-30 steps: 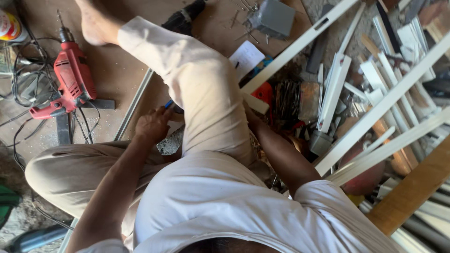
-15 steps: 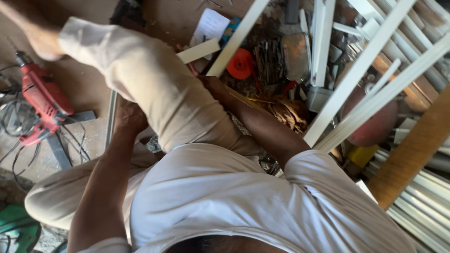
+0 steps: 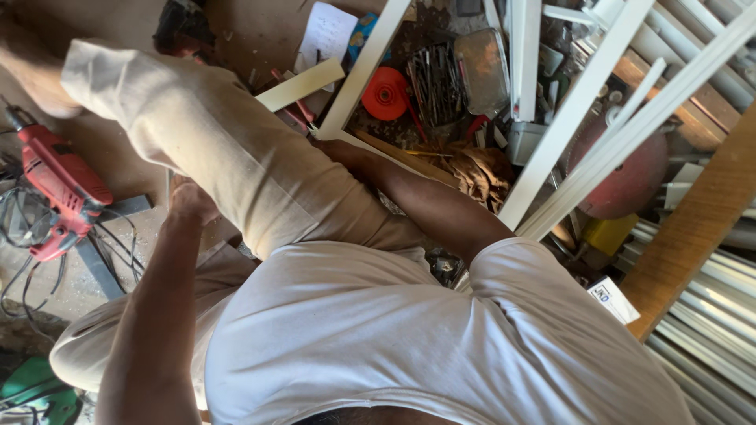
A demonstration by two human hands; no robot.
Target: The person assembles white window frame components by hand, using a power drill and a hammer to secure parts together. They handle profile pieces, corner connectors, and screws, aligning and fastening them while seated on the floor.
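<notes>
I look down over my white shirt and beige trousers as I sit on the floor. My left hand [image 3: 193, 203] is low beside my raised thigh, seen from the back, with its fingers hidden. My right arm reaches forward, and my right hand [image 3: 340, 149] lies at the lower corner of a white metal frame [image 3: 368, 69]. The knee partly covers that hand, so its grip does not show. A short cream strip [image 3: 301, 85] lies just beyond that corner.
A red power drill [image 3: 59, 197] with tangled cables lies at the left. An orange disc [image 3: 386, 93], a tray of drill bits [image 3: 437, 83], a brown rag [image 3: 482, 175] and a red round blade [image 3: 630, 179] crowd the floor ahead. A wooden plank [image 3: 693, 228] and stacked white profiles are on the right.
The view has swung forward and right. My left hand has drawn in against the thigh, and my right arm has stretched out to the frame's corner.
</notes>
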